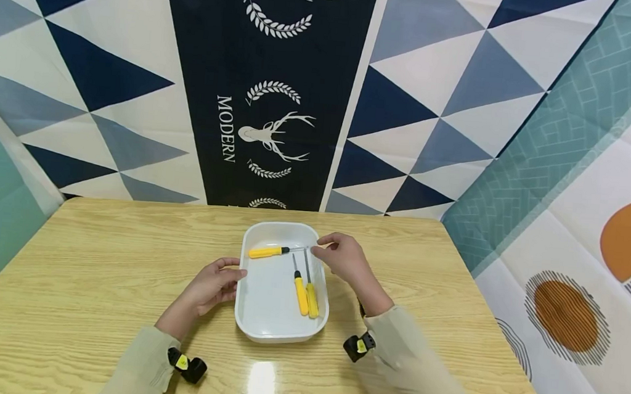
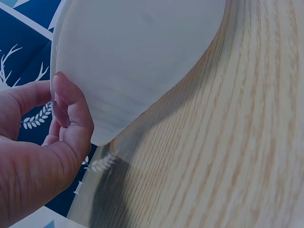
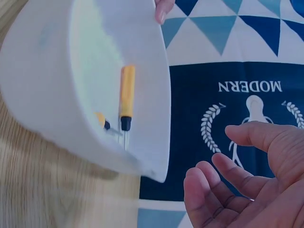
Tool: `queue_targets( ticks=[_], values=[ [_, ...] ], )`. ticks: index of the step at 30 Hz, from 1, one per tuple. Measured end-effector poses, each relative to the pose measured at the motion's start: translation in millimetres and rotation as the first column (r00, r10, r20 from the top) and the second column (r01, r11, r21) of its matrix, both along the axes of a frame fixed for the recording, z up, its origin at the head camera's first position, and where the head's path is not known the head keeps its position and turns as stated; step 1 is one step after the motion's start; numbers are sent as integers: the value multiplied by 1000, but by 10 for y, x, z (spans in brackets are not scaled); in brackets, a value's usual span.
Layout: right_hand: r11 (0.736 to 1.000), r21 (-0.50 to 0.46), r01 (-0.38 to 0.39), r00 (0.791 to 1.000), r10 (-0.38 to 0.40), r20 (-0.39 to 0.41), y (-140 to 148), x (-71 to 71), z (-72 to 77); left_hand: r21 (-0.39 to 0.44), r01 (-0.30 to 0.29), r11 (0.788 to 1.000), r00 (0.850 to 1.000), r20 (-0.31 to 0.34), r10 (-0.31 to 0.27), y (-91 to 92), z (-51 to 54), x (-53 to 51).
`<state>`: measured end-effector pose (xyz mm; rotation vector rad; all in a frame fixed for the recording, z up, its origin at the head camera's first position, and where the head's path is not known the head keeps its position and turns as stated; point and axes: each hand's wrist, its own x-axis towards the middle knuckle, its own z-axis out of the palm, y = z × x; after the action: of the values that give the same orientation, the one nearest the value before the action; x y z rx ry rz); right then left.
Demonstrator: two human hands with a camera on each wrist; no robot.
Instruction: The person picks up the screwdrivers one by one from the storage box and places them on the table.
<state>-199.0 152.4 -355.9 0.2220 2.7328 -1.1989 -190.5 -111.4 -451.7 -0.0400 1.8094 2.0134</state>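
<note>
White tray point(image 1: 268, 308), long axis front-to-back

Right wrist: screwdriver point(image 3: 100, 118) apparently part-hidden

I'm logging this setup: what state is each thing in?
White rectangular tray: upright, open-topped
Crosswise screwdriver: lying inside, toward the far end
Inner lengthwise screwdriver: lying inside, right side
Outer lengthwise screwdriver: lying beside it
Left hand: gripping tray's left rim
Right hand: holding nothing, near tray's far right corner
</note>
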Motion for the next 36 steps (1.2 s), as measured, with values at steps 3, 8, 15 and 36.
queue_targets(
  ticks=[3,8,15,36],
  values=[
    [1000,-22,5,1000,-4,19,-83,-12,-2,0,3,1000,1000,0,-3,-4,3,2],
    [999,-48,-5,999,7,33,-200,-30,-28,-1,4,1000,1000,-3,-4,-11,7,6],
    [998,-59,-12,999,15,47,-339,-73,-88,2,2,1000,1000,-2,-2,-12,-2,-2],
    [988,-151,36,992,-17,122,-637,-208,-256,11,-1,1000,1000,7,1,-13,-15,-11]
  ],
)
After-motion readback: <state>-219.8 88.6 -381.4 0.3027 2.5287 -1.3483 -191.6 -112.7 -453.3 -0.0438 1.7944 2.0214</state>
